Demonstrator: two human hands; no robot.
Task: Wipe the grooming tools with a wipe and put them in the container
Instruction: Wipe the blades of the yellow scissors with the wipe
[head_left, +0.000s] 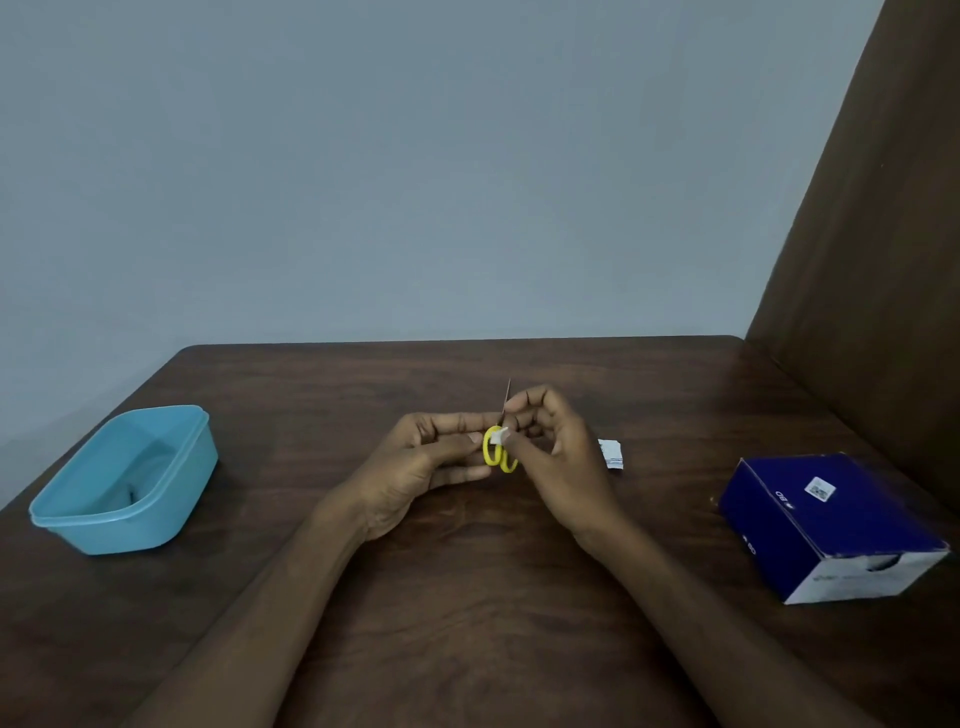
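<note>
Small scissors with yellow ring handles (492, 453) are held above the middle of the brown table (467, 597), the thin blade pointing up and away. My left hand (426, 462) grips them at the handles. My right hand (556, 452) pinches a small white wipe (500, 434) against the scissors just above the yellow rings. A light blue plastic container (124, 480) stands at the table's left edge, with a small dark object lying in it.
A torn white wipe sachet (610, 453) lies on the table right of my hands. A dark blue cardboard box (831, 525) sits at the right side. A brown curtain hangs at the far right, and a grey wall stands behind the table.
</note>
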